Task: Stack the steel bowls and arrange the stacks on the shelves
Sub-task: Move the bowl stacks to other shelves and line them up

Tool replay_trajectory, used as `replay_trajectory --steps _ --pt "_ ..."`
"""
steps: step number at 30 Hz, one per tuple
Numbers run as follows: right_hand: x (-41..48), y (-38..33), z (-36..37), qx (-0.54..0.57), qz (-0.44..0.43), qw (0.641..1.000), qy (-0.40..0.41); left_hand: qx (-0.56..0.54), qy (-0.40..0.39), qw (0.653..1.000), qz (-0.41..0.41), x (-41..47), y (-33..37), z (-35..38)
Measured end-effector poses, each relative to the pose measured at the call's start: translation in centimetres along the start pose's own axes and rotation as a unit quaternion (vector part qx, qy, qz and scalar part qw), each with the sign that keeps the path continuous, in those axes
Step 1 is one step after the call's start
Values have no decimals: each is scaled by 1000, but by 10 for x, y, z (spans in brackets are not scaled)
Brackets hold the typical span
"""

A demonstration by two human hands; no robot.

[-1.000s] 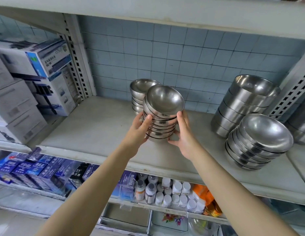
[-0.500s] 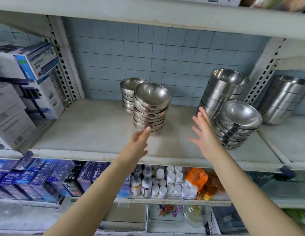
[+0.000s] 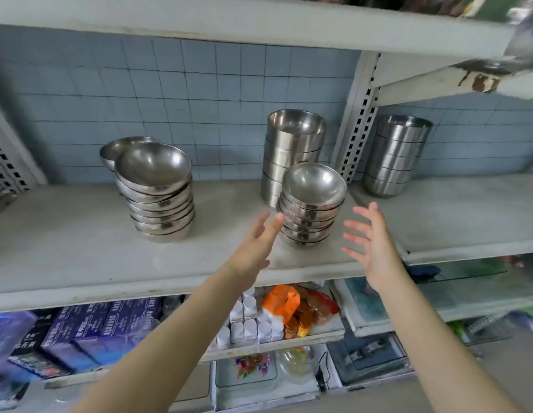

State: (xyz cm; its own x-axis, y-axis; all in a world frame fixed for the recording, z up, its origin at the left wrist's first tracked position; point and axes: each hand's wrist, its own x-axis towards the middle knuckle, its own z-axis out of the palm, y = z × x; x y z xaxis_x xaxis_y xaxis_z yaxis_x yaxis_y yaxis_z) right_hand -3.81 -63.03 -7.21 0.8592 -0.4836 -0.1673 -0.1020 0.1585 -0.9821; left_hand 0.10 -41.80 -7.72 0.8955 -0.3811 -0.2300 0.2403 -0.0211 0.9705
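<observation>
Toward the right end of the shelf [image 3: 80,248], near its front edge, both hands are flanking the front stack of shallow steel bowls [image 3: 312,210]. The left hand [image 3: 254,245] is lying open with straight fingers, its fingertips [image 3: 278,217] just beside the stack's left side; contact cannot be told. The right hand [image 3: 371,236] is spreading open, apart from the stack's right side and holding nothing. A tall stack of deeper bowls [image 3: 293,153] is standing just behind, and a second shallow stack [image 3: 158,198] is sitting well apart toward the shelf's middle. Judged from this pose, a two-handed grasp is being prepared. Doing it well is likely calling for both palms pressing low on opposite sides, evenly, since smooth steel is probably slipping easily and the upper bowls are sitting slightly askew. Lifting straight up before any sideways travel is probably sparing the tall stack behind a knock.
</observation>
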Motion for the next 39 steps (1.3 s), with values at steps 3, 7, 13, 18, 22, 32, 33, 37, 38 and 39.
replay_trajectory --steps 3,7,13,18,22,32,33,37,38,39 --pt "29 -3 -8 -7 62 996 -59 -33 26 999 -7 15 4 29" --pt "53 1 0 11 116 977 -180 -76 80 994 -1 28 1 50" --pt "70 13 19 24 161 954 -250 -139 210 967 33 30 -10 61" --pt "66 15 55 -8 161 937 -311 -149 257 954 37 21 -8 31" --pt "64 18 83 -19 153 933 -326 -150 270 950 34 22 -5 5" --pt "63 23 128 -8 147 936 -321 -146 268 951 52 32 5 -38" --pt "62 23 130 -6 144 937 -319 -147 268 950 57 33 6 -40" --pt "63 25 132 -5 135 941 -310 -134 260 954 71 32 4 -39" --pt "63 24 130 -6 132 942 -308 -140 262 952 71 32 1 -39" --pt "64 24 128 -4 128 944 -304 -146 271 949 68 32 -2 -39"
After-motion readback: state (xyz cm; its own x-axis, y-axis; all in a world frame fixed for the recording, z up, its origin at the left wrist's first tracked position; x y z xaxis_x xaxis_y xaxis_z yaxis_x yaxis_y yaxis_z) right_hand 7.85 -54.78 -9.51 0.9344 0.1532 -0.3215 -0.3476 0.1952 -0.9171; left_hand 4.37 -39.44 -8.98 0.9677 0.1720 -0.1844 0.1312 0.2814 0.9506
